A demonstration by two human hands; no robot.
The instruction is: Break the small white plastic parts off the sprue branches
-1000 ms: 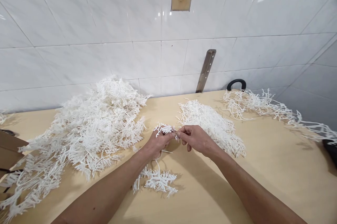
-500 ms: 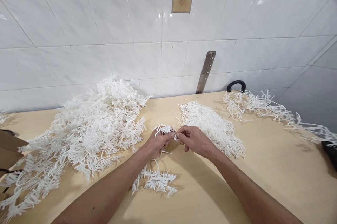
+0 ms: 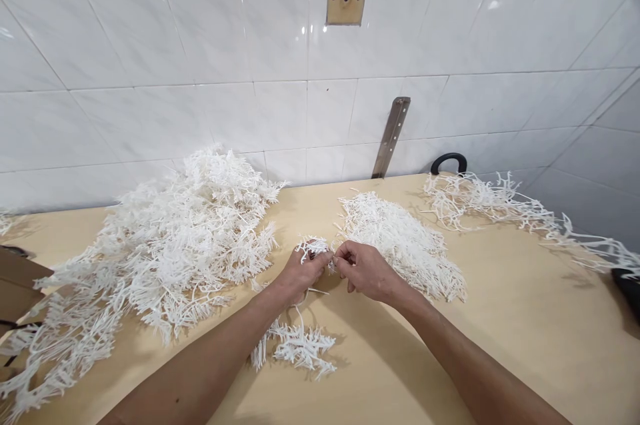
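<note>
My left hand [image 3: 306, 270] is closed around a white branched plastic piece [image 3: 311, 248], whose twiggy end shows above the fingers. Part of a similar strand [image 3: 303, 345] trails below that wrist onto the table. Close beside it, my right hand [image 3: 363, 265] pinches at the tip of the held piece; the fingers hide exactly what is between them. To the left rises a large heap of white branched plastic pieces [image 3: 190, 232]. Just behind my right hand lies a smaller pile of thin white sticks [image 3: 400, 242].
More bare white branched strands [image 3: 500, 205] stretch along the right side of the wooden table [image 3: 525, 318]. A black curved handle [image 3: 449, 162] stands at the back edge near a metal bracket [image 3: 391, 137] on the tiled wall. A cardboard box [image 3: 20, 285] sits at far left.
Both hands stay nearly in place with only slight finger shifts. The strand hanging below my left wrist has moved down a little.
</note>
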